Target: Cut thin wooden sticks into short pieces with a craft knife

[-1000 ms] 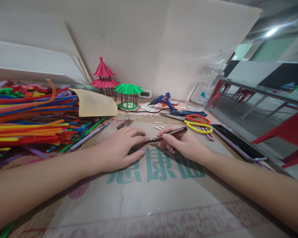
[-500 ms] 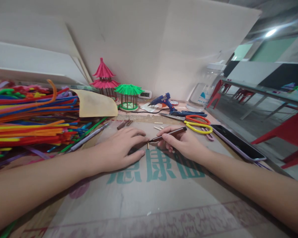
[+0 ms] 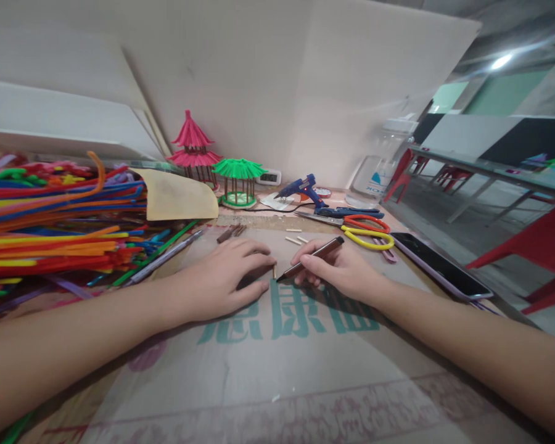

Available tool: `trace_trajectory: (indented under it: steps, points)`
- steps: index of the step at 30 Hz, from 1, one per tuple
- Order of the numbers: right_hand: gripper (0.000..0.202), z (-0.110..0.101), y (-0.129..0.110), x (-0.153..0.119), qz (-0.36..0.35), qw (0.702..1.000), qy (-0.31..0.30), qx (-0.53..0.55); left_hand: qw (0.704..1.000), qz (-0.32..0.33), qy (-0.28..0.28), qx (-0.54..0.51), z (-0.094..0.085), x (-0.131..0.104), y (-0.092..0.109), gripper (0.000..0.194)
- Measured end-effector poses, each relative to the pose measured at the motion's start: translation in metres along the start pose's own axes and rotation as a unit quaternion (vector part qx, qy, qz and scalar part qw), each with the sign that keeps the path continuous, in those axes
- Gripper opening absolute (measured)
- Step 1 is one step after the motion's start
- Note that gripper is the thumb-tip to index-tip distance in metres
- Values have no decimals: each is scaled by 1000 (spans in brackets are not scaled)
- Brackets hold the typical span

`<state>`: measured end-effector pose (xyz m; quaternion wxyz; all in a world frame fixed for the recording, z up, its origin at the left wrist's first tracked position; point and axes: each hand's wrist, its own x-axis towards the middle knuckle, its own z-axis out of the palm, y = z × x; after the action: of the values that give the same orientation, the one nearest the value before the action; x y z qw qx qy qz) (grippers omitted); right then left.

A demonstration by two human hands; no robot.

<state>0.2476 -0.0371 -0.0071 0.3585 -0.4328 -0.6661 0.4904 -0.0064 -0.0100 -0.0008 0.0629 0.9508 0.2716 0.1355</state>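
Note:
My right hand (image 3: pixel 335 268) holds a brown marker pen (image 3: pixel 314 256) in a writing grip, its tip pointing down to the left. Close to that tip a short thin wooden stick (image 3: pixel 274 271), partly brown, is held at its far end under the fingertips of my left hand (image 3: pixel 240 271). The left palm faces down on the cardboard sheet (image 3: pixel 240 382) printed with green characters. Several pale sticks (image 3: pixel 293 230) lie just beyond the right hand. Past my left hand are short brown sticks (image 3: pixel 231 232).
Bundles of coloured pipe cleaners (image 3: pixel 60 246) fill the left side. Behind stand a pink pagoda (image 3: pixel 194 148), a green-roofed pavilion (image 3: pixel 239 179) and a blue glue gun (image 3: pixel 300 188). Scissors (image 3: pixel 365 234), a phone (image 3: pixel 441 265) and a clear bottle (image 3: pixel 374 172) are at the right.
The marker tip has moved nearer to me, from the stick's far part to beside its near end. My left hand has stayed almost in place.

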Motion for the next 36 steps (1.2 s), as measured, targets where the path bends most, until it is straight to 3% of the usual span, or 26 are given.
trace_trajectory:
  steps: [11,19,25,36]
  points:
    - [29,0,2,1,-8,999,34,-1,1000,-3,-3,2,0,0,0,40]
    - [31,-1,2,0,-14,1000,-1,0,1000,-3,-5,3,1,-1,0,37]
    - [28,0,2,0,-7,1000,25,2,1000,-2,2,2,1,0,-1,37]
    - [32,-1,1,-1,-12,1000,7,12,1000,-8,-8,1,0,-1,0,37]
